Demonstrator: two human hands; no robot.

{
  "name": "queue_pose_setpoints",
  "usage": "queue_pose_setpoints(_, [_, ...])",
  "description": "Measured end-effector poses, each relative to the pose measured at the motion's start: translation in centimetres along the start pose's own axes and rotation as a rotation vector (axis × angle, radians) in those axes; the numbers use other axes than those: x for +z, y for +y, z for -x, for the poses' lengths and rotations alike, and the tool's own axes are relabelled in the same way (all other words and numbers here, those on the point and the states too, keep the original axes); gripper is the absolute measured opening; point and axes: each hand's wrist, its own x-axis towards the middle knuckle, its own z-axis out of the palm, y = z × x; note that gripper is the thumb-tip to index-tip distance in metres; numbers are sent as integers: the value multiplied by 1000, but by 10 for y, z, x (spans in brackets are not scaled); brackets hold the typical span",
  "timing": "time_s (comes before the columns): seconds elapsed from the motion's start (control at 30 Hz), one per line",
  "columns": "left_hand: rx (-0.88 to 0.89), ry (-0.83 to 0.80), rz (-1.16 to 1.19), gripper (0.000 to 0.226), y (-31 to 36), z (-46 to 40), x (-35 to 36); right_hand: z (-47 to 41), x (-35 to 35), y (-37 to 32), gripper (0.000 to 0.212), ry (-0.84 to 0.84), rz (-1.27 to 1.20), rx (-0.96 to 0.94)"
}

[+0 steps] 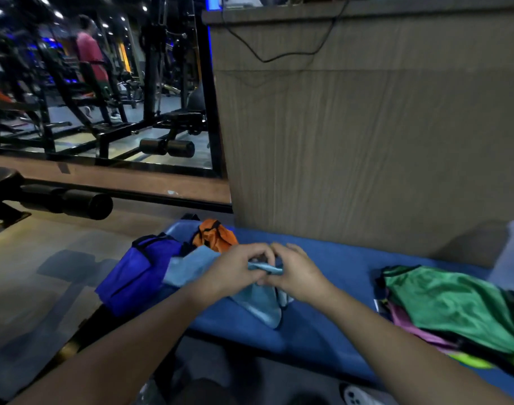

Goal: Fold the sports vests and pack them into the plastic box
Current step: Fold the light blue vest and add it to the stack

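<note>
Head view first: where does the vest sit against the hands?

— Both hands meet over the middle of the blue bench (323,331), which serves as the counter. The left hand (235,273) and the right hand (296,274) pinch one bunched edge of the light blue vest (258,305) between them, fingers curled round the cloth, knuckles almost touching.

— And the rest of the cloth?

— It goes two ways from that pinch. One part hangs down toward the person and a little to the right, ending on the bench pad. Another part trails off to the left, under the left wrist, toward the heap.

— Which heap?

— A dark blue vest (135,276) and an orange vest (216,235) lie crumpled at the far left end of the bench, touching the light blue one. On the right end lies a flatter stack with a green vest (454,302) on top, well apart from the hands.

— So the long axis?

— As far as I can judge, it runs from upper left to lower right, with the grip near its middle. Neither hand is clearly nearer; both are on it. I would guess the hands need to part along that line to spread the edge.

— The plastic box?

— Not visible in this view.
</note>
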Motion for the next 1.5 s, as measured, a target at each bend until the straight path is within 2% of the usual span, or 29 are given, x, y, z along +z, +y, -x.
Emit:
queue_pose_setpoints(0.07, [-15, -13, 6, 27, 6, -5, 11, 9, -15, 5, 34, -35, 17, 67])
queue_pose_setpoints(0.17, [-51, -63, 2, 47, 5, -7, 26, 26, -41, 17, 14, -48, 177, 78])
queue_pose_setpoints(0.2, [-83, -92, -23, 55, 1, -6, 32, 34, -51, 19, 13, -35, 194, 78])
queue_pose_setpoints(0.27, [-157, -193, -60, 68, -9, -2, 42, 46, -70, 25, 31, -1, 188, 104])
queue_pose_setpoints(0.37, [-151, -388, -300, 60, -26, 7, 54, 63, -93, 38, 40, 28, 237, 117])
queue_pose_setpoints(0.43, [-151, -449, -424, 69, -31, 15, 63, 75, -103, 53, 40, -11, 338, 39])
queue_pose_setpoints(0.53, [-145, -335, -473, 70, -30, 30, 78, 94, -106, 74, 39, -111, 439, 4])
queue_pose_setpoints(0.6, [-146, -270, -488, 79, -29, 38, 87, 107, -102, 81, 41, -223, 512, 20])
queue_pose_setpoints(0.73, [-227, -103, -411, 85, -38, 48, 86, 119, -85, 87, 37, -372, 629, -2])
queue_pose_setpoints(0.83, [-342, -112, -358, 85, -52, 51, 79, 122, -75, 92, 34, -437, 646, 28])
queue_pose_setpoints(0.9, [-380, -154, -319, 76, -57, 52, 79, 120, -71, 91, 38, -485, 661, 57])
queue_pose_setpoints(1.0, [-362, -138, -312, 46, -58, 48, 82, 115, -65, 89, 53, -565, 647, 87])
queue_pose_setpoints(1.07, [-336, -132, -291, 34, -56, 45, 85, 111, -60, 86, 64, -610, 602, 122])
queue_pose_setpoints(1.13, [-317, -128, -248, 32, -54, 43, 89, 105, -54, 80, 67, -610, 543, 152])
queue_pose_setpoints(1.23, [-330, -85, -173, 32, -53, 39, 88, 90, -38, 67, 61, -443, 387, 164])
queue_pose_setpoints(1.3, [-314, -62, -79, 34, -45, 34, 84, 79, -26, 59, 56, -313, 184, 198])
queue_pose_setpoints(1.43, [-267, 19, 171, 24, -23, 21, 71, 67, -3, 43, 57, -259, -317, 228])
queue_pose_setpoints(1.5, [-254, 60, 214, 20, -15, 14, 63, 64, 4, 35, 54, -148, -467, 240])
